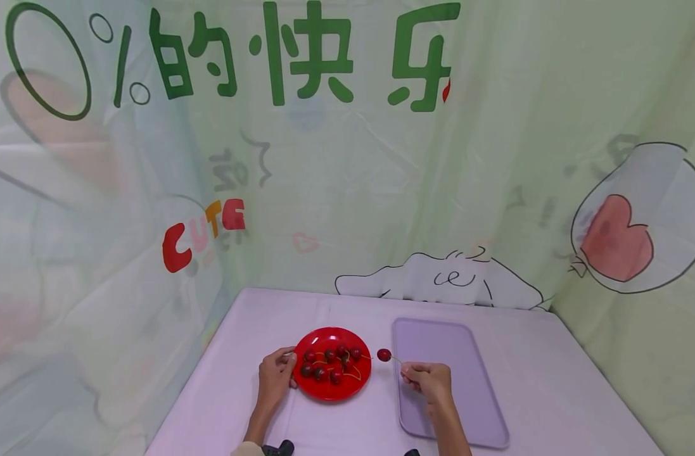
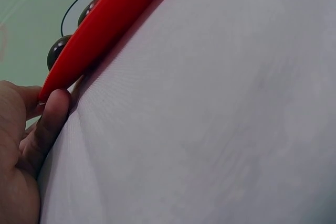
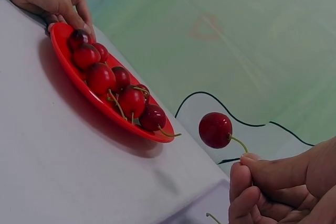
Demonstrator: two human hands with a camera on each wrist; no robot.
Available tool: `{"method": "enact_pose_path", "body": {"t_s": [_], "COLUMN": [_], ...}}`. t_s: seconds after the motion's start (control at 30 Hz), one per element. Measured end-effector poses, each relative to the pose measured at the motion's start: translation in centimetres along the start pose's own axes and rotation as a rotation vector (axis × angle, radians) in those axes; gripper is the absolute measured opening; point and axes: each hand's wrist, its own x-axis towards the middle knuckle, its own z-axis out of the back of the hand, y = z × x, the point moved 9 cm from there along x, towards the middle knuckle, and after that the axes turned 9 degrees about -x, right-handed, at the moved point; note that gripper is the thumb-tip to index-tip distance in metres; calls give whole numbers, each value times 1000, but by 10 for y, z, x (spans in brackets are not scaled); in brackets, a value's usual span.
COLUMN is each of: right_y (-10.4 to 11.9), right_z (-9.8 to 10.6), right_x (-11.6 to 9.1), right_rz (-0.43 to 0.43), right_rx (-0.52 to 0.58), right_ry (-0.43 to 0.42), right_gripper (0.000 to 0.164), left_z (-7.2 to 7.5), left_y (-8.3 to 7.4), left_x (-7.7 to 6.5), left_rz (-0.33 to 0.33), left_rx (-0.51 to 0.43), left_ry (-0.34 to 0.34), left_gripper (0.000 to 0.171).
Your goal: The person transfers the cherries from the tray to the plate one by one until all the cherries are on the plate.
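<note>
A red plate [image 1: 334, 395] holds several dark red cherries [image 3: 101, 78] with green stems. At its left edge my left hand [image 1: 275, 378] grips the rim between thumb and fingers, as the left wrist view shows from low down. My right hand [image 1: 431, 381] pinches a single cherry [image 1: 384, 355] by the tip of its stem. That cherry hangs in the air between the plate and the purple tray [image 1: 445, 345], its stem pointing right toward the fingertips [image 3: 249, 158]. The right hand is above the tray's left part and hides some of it.
A pale cloth covers the table [image 1: 279, 310]. Printed curtains [image 1: 324, 190] stand behind it and on both sides. A loose stem end [image 3: 212, 217] shows by the tray in the right wrist view; what it belongs to is hidden.
</note>
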Motion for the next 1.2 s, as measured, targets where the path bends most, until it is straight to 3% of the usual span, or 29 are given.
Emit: {"method": "enact_pose_path", "body": {"t_s": [0.17, 0.53, 0.87, 1.2], "right_y": [4, 11, 21, 24], "right_z": [-9, -34, -54, -70], "right_x": [-2, 5, 6, 5], "right_rz": [2, -7, 8, 39], "right_rx": [-8, -64, -66, -75], "right_ry": [8, 43, 61, 87], "right_gripper": [19, 18, 19, 22], "left_z": [2, 6, 5, 0], "left_y": [4, -2, -2, 6], "left_x": [1, -2, -1, 3], "left_rz": [21, 26, 3, 9], "left_rx": [1, -9, -22, -40], "left_ry": [-1, -3, -2, 7], "left_gripper": [31, 32, 31, 31]}}
